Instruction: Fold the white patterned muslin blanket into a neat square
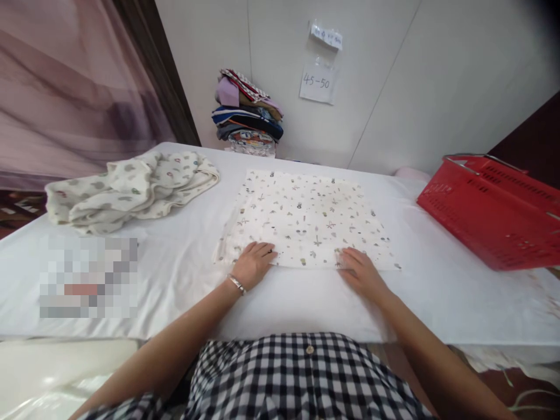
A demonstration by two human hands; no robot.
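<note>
A white cloth (301, 216) printed with small scattered figures lies spread flat on the table in front of me. At its near edge, toward the left, my left hand (255, 263) rests on it with the fingers lying over the fabric; a bracelet is on that wrist. My right hand (359, 271) touches the same edge further right, its fingers stretched onto the cloth and the thumb apart below them. Neither hand lifts the fabric. A cream cloth with grey and coloured patches (131, 189) lies rumpled at the left, away from both hands.
A red plastic basket (494, 216) stands at the table's right end. Folded fabrics (249, 114) are stacked at the back by the wall. A blurred-out item (88, 278) lies at the left front of the white-covered table (301, 306). Paper reading 45-50 (317, 83) hangs on the wall.
</note>
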